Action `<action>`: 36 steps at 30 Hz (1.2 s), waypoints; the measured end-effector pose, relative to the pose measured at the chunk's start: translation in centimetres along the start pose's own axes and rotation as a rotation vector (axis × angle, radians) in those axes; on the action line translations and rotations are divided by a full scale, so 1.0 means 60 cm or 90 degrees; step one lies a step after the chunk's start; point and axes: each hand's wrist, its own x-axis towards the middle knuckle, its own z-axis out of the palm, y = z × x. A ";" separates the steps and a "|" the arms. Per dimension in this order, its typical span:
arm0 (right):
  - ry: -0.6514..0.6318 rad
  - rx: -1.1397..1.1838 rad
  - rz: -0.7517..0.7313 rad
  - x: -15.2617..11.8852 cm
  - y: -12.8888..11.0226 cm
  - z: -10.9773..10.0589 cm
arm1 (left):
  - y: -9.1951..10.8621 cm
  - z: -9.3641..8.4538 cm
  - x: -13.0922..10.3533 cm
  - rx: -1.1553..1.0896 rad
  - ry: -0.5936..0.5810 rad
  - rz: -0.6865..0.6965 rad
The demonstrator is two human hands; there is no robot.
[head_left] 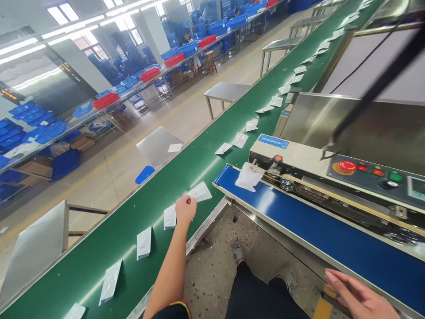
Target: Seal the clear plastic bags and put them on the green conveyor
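My left hand (186, 210) is over the green conveyor belt (129, 212), with its fingers closed at the near end of a flat white plastic packet (201, 191). How the fingertips grip it is partly hidden. Just left of this hand, another white packet (170, 217) lies on the belt. My right hand (360, 292) is beside the lower edge of the blue belt (299, 221), fingers apart and holding nothing. A clear-and-white bag (249, 176) lies at the far end of that blue belt, against the sealing machine (292, 164).
More white packets (111, 281) lie in a line along the green belt. The machine's panel carries a red stop button (347, 166). A dark blurred bar (375, 84) crosses the upper right. Metal side tables (159, 148) stand beyond the belt; blue and red bins (105, 101) line a far bench.
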 end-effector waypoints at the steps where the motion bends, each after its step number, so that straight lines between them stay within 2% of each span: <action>1: -0.055 0.013 -0.016 0.001 -0.041 0.000 | 0.036 -0.011 -0.024 0.053 -0.055 0.123; 4: -0.087 0.068 -0.145 0.011 -0.158 0.002 | 0.159 -0.013 -0.103 0.106 -0.229 0.436; 7: -0.077 0.120 -0.265 0.037 -0.231 -0.006 | 0.277 0.026 -0.179 0.136 -0.401 0.692; 10: -0.105 0.168 -0.284 0.060 -0.239 -0.034 | 0.360 0.089 -0.238 0.158 -0.503 0.867; 13: -0.152 0.272 -0.232 0.060 -0.193 -0.068 | 0.396 0.159 -0.287 0.096 -0.556 0.915; 15: -0.106 0.364 -0.166 0.049 -0.148 -0.081 | 0.397 0.210 -0.326 -0.024 -0.585 0.850; 16: -0.058 0.414 -0.127 0.042 -0.125 -0.085 | 0.391 0.238 -0.349 -0.104 -0.597 0.773; 18: 0.066 0.505 -0.059 0.029 -0.083 -0.088 | 0.372 0.298 -0.403 -0.258 -0.635 0.546; 20: 0.179 0.551 -0.021 0.023 -0.048 -0.092 | 0.351 0.360 -0.459 -0.341 -0.699 0.323; 22: 0.254 0.553 -0.001 0.023 -0.019 -0.102 | 0.337 0.415 -0.506 -0.345 -0.748 0.209; 25: 0.307 0.522 0.028 0.032 0.022 -0.127 | 0.340 0.479 -0.546 -0.308 -0.737 0.214; 28: 0.355 0.448 0.088 0.051 0.069 -0.157 | 0.368 0.527 -0.558 -0.226 -0.720 0.307; 30: 0.395 0.427 0.158 0.070 0.099 -0.175 | 0.393 0.559 -0.561 -0.157 -0.705 0.320; 33: 0.418 0.451 0.223 0.106 0.131 -0.195 | 0.421 0.606 -0.568 -0.109 -0.685 0.205; 36: 0.395 0.468 0.222 0.137 0.138 -0.203 | 0.432 0.634 -0.570 -0.139 -0.685 0.079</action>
